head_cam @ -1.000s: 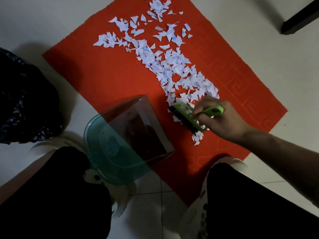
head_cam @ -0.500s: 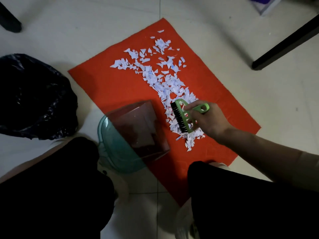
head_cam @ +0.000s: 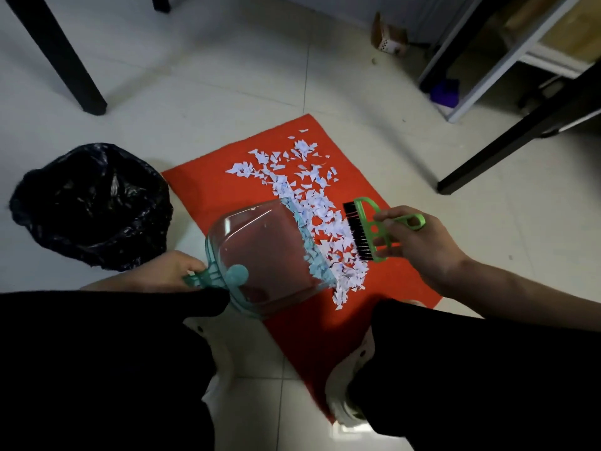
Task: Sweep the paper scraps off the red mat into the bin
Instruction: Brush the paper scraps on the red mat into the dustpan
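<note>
Head view, looking down between two dark-trousered knees: the red mat (head_cam: 208, 183) lies on pale floor tile, with white paper scraps (head_cam: 312, 216) strewn in a band from its far end down to the near middle. The right hand (head_cam: 419, 245) is clenched around the handle of a green brush (head_cam: 374, 229), black bristles facing left and standing just at the right edge of the scrap pile. Opposite it, the clear teal dustpan (head_cam: 260, 252) sits on the mat with its open lip touching the left side of the pile, scraps bunched between lip and bristles. The left hand (head_cam: 162, 271) pinches the dustpan's handle, though the knee hides part of that hand, so the full grip is hard to read. The bin (head_cam: 91, 206), lined with a black bag, stands on the floor left of the mat.
</note>
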A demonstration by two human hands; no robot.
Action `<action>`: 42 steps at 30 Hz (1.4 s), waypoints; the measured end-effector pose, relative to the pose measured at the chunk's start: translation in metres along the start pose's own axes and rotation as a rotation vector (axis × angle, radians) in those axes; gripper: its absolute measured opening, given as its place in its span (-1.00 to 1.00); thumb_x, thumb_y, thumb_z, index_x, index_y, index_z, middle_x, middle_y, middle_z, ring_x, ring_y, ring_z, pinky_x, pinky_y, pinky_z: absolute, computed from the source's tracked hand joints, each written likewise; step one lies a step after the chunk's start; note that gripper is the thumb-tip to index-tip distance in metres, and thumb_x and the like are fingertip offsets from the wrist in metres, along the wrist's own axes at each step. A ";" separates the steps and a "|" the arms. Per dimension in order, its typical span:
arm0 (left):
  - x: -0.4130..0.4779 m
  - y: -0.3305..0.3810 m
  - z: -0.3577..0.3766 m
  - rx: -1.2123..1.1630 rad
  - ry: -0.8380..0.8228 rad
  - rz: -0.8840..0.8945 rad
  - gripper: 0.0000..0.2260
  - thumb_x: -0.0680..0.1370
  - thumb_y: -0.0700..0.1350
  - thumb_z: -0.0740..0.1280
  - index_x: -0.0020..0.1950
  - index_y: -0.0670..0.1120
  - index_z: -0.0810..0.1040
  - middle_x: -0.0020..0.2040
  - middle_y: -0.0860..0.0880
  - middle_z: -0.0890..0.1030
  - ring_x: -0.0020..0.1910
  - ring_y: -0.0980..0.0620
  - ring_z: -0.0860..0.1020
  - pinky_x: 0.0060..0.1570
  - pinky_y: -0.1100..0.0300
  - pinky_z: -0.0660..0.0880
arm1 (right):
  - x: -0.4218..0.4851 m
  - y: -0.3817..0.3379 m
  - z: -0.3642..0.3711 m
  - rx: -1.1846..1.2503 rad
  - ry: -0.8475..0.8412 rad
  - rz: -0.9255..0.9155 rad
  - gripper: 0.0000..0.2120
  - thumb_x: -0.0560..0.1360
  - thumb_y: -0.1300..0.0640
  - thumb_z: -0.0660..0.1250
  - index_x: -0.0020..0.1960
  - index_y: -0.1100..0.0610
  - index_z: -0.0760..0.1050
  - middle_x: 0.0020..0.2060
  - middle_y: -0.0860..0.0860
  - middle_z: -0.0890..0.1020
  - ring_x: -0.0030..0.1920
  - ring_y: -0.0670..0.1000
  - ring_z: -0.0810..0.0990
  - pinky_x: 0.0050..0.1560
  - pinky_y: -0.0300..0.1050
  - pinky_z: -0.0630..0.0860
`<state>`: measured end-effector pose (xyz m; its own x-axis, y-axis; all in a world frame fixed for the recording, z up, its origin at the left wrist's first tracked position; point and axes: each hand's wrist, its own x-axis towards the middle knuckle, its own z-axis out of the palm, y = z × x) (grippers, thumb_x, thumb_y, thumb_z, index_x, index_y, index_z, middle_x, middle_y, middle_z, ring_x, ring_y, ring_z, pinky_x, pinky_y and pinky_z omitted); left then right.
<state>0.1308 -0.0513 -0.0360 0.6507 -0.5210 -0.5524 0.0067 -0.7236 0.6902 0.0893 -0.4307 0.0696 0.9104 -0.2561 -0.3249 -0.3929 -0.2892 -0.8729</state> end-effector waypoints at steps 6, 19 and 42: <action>0.001 0.008 0.004 0.094 0.064 0.040 -0.95 0.34 -0.02 0.45 -0.27 0.08 0.61 -0.32 0.13 0.66 -0.36 0.22 0.62 -0.34 0.35 0.47 | 0.036 0.043 0.002 0.036 -0.068 0.026 -0.75 0.58 0.27 0.27 -0.11 0.02 0.65 -0.16 0.17 0.65 -0.21 0.10 0.65 -0.23 0.03 0.64; 0.050 0.029 0.021 -0.117 0.211 -0.099 -0.86 0.38 -0.17 0.48 -0.11 0.02 0.65 -0.33 -0.11 0.68 -0.41 -0.12 0.63 -0.48 0.21 0.50 | 0.120 0.069 0.028 -0.059 -0.055 -0.176 -0.89 0.53 0.06 0.37 -0.11 0.01 0.66 -0.18 -0.17 0.66 -0.13 -0.17 0.57 0.00 -0.07 0.50; 0.077 0.020 0.025 -0.016 0.307 -0.080 -0.15 0.02 -0.24 0.69 -0.10 0.58 0.39 -0.25 0.58 0.50 -0.35 0.70 0.38 -0.38 0.78 0.22 | 0.253 0.085 0.051 -0.382 0.322 -0.229 -0.79 0.58 0.06 0.28 0.08 0.10 0.65 -0.02 -0.03 0.62 -0.13 -0.17 0.48 -0.22 -0.46 0.30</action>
<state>0.1615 -0.1168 -0.0766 0.8465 -0.3001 -0.4397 0.0771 -0.7482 0.6590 0.2924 -0.4730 -0.1055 0.9162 -0.3990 0.0382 -0.2628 -0.6699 -0.6944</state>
